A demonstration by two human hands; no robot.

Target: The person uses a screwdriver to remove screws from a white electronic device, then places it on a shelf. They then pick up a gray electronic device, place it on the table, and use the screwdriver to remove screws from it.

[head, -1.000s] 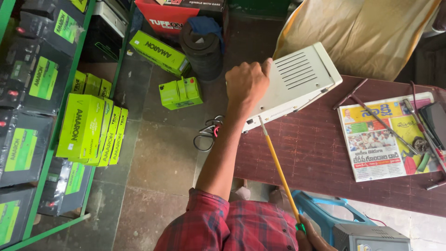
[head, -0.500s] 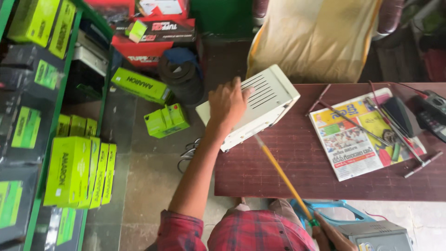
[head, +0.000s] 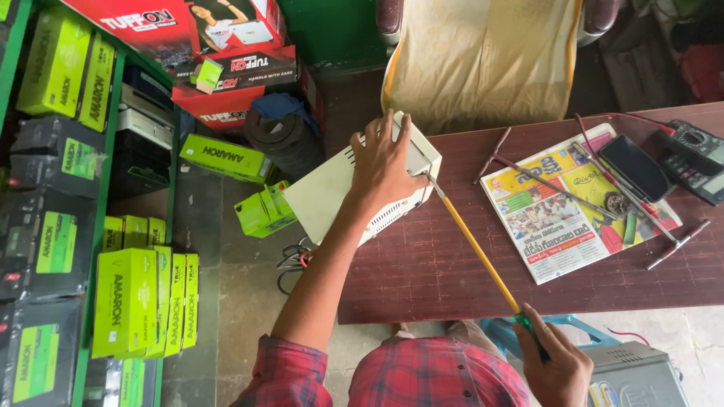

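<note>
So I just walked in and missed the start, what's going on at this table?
A person in a red plaid shirt steadies a white vented metal casing at the edge of the dark red table with the left hand. The right hand holds a long yellow-shafted screwdriver, its tip at the casing's side. A newspaper, phone and multimeter lie nearby.

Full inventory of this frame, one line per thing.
Vented metal case: one, cream, table's left edge, overhanging.
Screwdriver: one, yellow shaft, tip at the case.
Table: one, dark red-brown.
Newspaper: one, colourful, on the table.
Phone: one, black, on the newspaper.
Multimeter: one, dark, right edge.
Boxes: many, lime green, left shelves.
Chair: one, yellowish cover, behind the table.
Left hand: on the case.
Right hand: grips the screwdriver handle.
</note>
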